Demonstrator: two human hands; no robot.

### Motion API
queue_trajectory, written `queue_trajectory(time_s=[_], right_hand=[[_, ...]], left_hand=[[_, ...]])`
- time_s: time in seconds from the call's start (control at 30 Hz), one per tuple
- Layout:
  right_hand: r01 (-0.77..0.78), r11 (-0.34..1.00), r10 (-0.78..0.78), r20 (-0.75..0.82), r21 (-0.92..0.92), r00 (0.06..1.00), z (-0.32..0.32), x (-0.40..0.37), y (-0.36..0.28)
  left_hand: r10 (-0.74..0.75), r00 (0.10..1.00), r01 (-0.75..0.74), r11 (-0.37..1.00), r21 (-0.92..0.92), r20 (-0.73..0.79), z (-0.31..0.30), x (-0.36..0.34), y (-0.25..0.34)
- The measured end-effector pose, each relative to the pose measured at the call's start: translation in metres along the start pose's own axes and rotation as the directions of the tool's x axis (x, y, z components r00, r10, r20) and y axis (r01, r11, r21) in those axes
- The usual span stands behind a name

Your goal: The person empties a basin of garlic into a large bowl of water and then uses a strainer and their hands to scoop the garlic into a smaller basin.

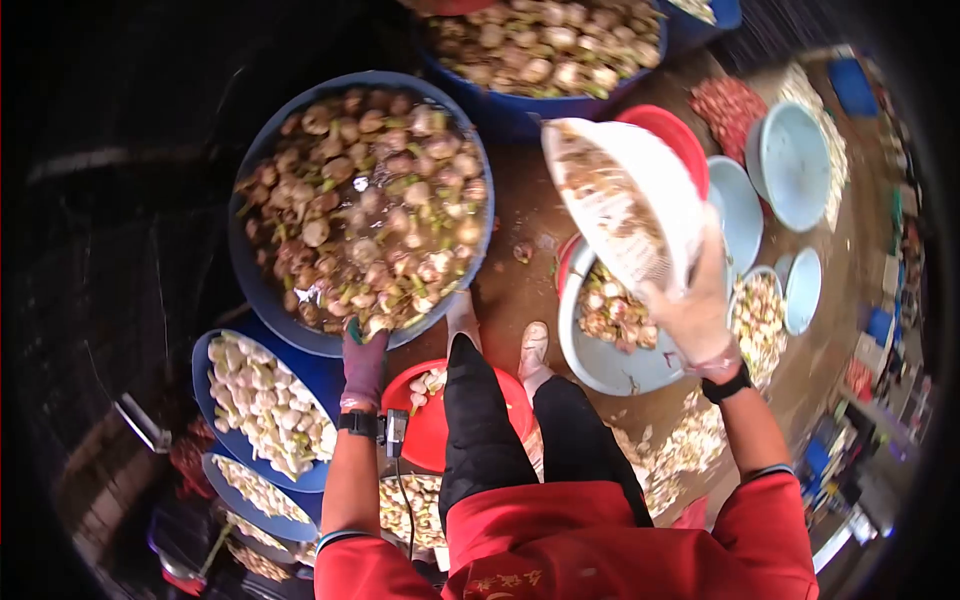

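My right hand (695,305) grips the edge of a white basin (672,185), which is tilted on its side with wet brown residue across its inner face. Below it stands a pale blue basin (625,378) holding brownish-pink bulbs (612,312) that resemble garlic. My left hand (364,365), in a purple glove with teal at the fingers, is closed over the near rim of a large blue tub (487,215). Many similar bulbs (315,232) with green stems float in that tub's water. The left fingertips are partly hidden among them.
A red basin (405,440) with a few pale bulbs sits by my legs. Trays of white bulbs (265,400) stand at left. Another full blue tub (510,105) is ahead. Pale blue basins (797,165) and a red pile (728,112) are right; scraps (690,445) litter the floor.
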State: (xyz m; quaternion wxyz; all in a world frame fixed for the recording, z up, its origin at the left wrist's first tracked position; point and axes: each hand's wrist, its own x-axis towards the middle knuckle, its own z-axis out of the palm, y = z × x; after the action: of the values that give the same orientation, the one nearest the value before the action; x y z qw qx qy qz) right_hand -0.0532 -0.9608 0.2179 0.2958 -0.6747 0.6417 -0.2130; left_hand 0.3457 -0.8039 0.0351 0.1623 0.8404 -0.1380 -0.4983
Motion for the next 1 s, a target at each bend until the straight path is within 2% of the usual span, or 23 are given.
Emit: queue_trajectory(time_s=[0.03, 0.07, 0.1, 0.13, 0.2, 0.23, 0.27, 0.3, 0.37, 0.4, 0.47, 0.5, 0.53, 0.6, 0.67, 0.77, 0.8, 0.87, 0.9, 0.93, 0.97, 1.0], right_hand=[[0.126, 0.990, -0.124, 0.029, -0.064, 0.992, 0.025, 0.014, -0.010], [0.161, 0.985, -0.169, 0.145, 0.068, 0.975, 0.044, 0.035, -0.035], [0.246, 0.969, -0.237, 0.176, -0.031, 0.956, 0.070, 0.051, -0.047], [0.279, 0.959, -0.263, 0.224, -0.045, 0.939, 0.097, 0.068, -0.062], [0.300, 0.950, -0.258, 0.326, -0.085, 0.909, 0.145, 0.101, -0.090], [0.318, 0.944, -0.271, 0.348, -0.085, 0.897, 0.165, 0.118, -0.097], [0.390, 0.897, -0.297, 0.370, -0.209, 0.880, 0.186, 0.133, -0.103], [0.456, 0.829, -0.320, 0.395, -0.323, 0.861, 0.206, 0.146, -0.110], [0.483, 0.723, -0.227, 0.490, -0.494, 0.841, 0.240, 0.178, -0.113], [0.476, 0.678, -0.169, 0.511, -0.560, 0.843, 0.255, 0.187, -0.111], [0.461, 0.678, -0.146, 0.509, -0.573, 0.848, 0.274, 0.188, -0.107], [0.489, 0.661, -0.206, 0.490, -0.569, 0.847, 0.279, 0.188, -0.103], [0.515, 0.641, -0.268, 0.463, -0.569, 0.845, 0.280, 0.190, -0.100], [0.524, 0.628, -0.222, 0.514, -0.575, 0.829, 0.279, 0.195, -0.097], [0.448, 0.686, -0.067, 0.564, -0.574, 0.823, 0.286, 0.201, -0.087], [0.513, 0.621, 0.003, 0.656, -0.593, 0.755, 0.312, 0.204, -0.073], [0.517, 0.621, 0.004, 0.662, -0.589, 0.750, 0.320, 0.204, -0.067], [0.527, 0.623, 0.081, 0.718, -0.578, 0.692, 0.338, 0.204, -0.057], [0.494, 0.654, 0.157, 0.741, -0.573, 0.653, 0.345, 0.207, -0.055], [0.507, 0.657, 0.145, 0.754, -0.557, 0.640, 0.355, 0.209, -0.046], [0.486, 0.680, 0.139, 0.746, -0.550, 0.651, 0.363, 0.210, -0.033], [0.457, 0.700, 0.142, 0.735, -0.548, 0.663, 0.369, 0.208, -0.019]], left_hand=[[0.057, 0.998, -0.058, 0.997, -0.048, -0.030, -0.010, 0.020, -0.018], [0.113, 0.992, -0.118, 0.989, -0.093, -0.060, -0.018, 0.034, -0.029], [0.061, 0.984, -0.067, 0.997, -0.036, -0.167, -0.022, 0.036, -0.025], [0.043, 0.984, -0.055, 0.997, -0.062, -0.175, -0.029, 0.043, -0.027], [-0.102, 0.982, 0.065, 0.971, -0.230, -0.156, -0.045, 0.060, -0.034], [-0.047, 0.991, 0.002, 0.939, -0.345, -0.122, -0.051, 0.067, -0.041], [-0.073, 0.989, 0.022, 0.931, -0.364, -0.127, -0.056, 0.075, -0.052], [-0.068, 0.996, 0.039, 0.905, -0.423, -0.054, -0.061, 0.083, -0.064], [-0.201, 0.973, 0.227, 0.782, -0.581, 0.109, -0.075, 0.094, -0.057], [-0.220, 0.969, 0.241, 0.769, -0.591, 0.110, -0.073, 0.098, -0.053], [-0.219, 0.969, 0.229, 0.635, -0.738, 0.113, -0.067, 0.109, -0.057], [-0.233, 0.956, 0.282, 0.552, -0.785, 0.179, -0.068, 0.116, -0.061], [-0.237, 0.952, 0.294, 0.539, -0.789, 0.193, -0.062, 0.129, -0.075], [-0.201, 0.955, 0.289, 0.453, -0.843, 0.220, -0.041, 0.152, -0.101], [-0.226, 0.953, 0.281, 0.427, -0.859, 0.200, -0.033, 0.156, -0.091], [-0.345, 0.914, 0.365, 0.465, -0.807, 0.215, -0.034, 0.156, -0.092], [-0.148, 0.976, 0.219, 0.614, -0.759, 0.161, -0.034, 0.156, -0.097], [0.044, 0.992, 0.053, 0.716, -0.696, 0.120, -0.038, 0.155, -0.090], [-0.163, 0.946, 0.323, 0.566, -0.758, 0.281, -0.042, 0.153, -0.082], [-0.321, 0.834, 0.545, 0.348, -0.763, 0.449, -0.048, 0.151, -0.063], [-0.384, 0.823, 0.556, 0.397, -0.730, 0.418, -0.047, 0.147, -0.048], [-0.397, 0.818, 0.562, 0.390, -0.730, 0.417, -0.037, 0.153, -0.054]])
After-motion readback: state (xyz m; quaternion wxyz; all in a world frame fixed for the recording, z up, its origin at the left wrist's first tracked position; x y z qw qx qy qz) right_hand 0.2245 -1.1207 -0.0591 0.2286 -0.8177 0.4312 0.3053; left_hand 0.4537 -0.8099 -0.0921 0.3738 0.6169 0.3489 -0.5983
